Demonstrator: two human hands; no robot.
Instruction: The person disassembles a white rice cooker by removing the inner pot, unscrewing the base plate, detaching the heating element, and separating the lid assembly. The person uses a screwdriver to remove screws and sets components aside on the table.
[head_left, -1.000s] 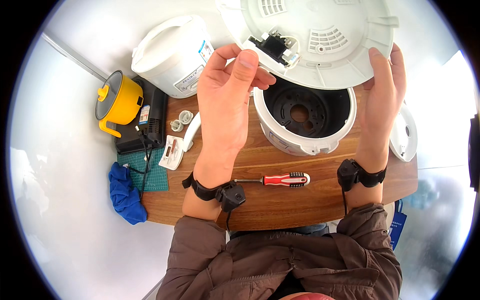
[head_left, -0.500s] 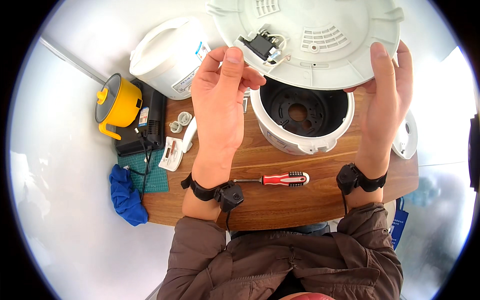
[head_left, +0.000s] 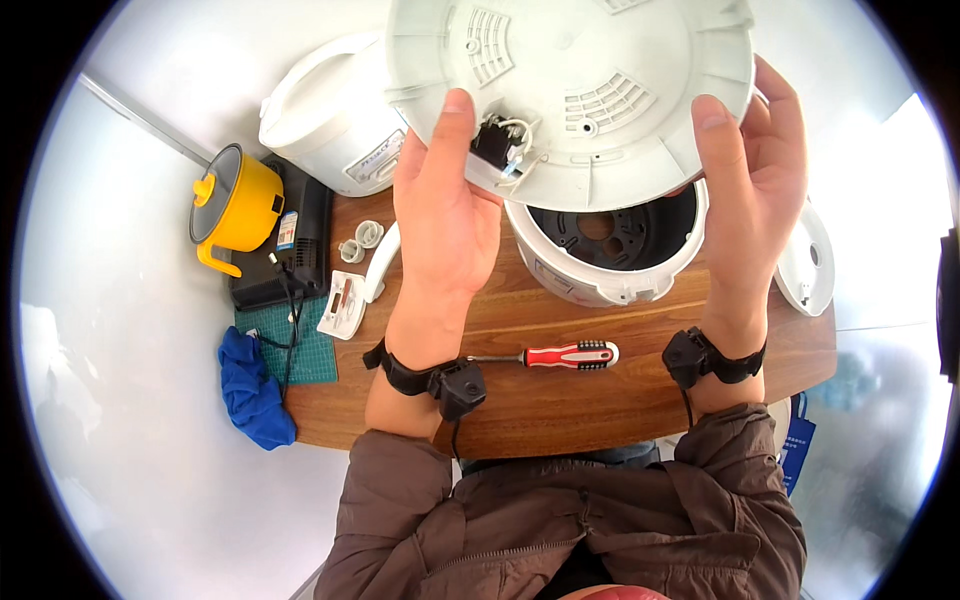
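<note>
A round white plastic base cover (head_left: pixel 560 60) with vent slots is held up between my two hands, its ribbed inner side toward me. My left hand (head_left: pixel 445 205) grips its left rim, thumb on the inner face, close to a small black socket (head_left: pixel 495 142) with white wires. On the right rim my right hand (head_left: pixel 745 185) has its thumb on the inner face and fingers behind. Below and beyond the cover stands a white rice cooker body (head_left: pixel 590 285), its dark hollow partly hidden by the cover. A red-and-white screwdriver (head_left: pixel 570 355) lies nearer me on the table.
White rice cooker with handle (head_left: pixel 340 120) at the back left; yellow pot (head_left: pixel 240 205) on a black box (head_left: pixel 310 235). Left also: green cutting mat (head_left: pixel 315 345), blue cloth (head_left: pixel 255 395), white panel piece (head_left: pixel 343 305), small white cups (head_left: pixel 368 235). White oval part (head_left: pixel 812 270) at the table's right edge.
The cover has shifted left and been turned and tilted, so more of its inner face and another vent show. My left fingers now close on its rim; my right hand moved slightly left.
</note>
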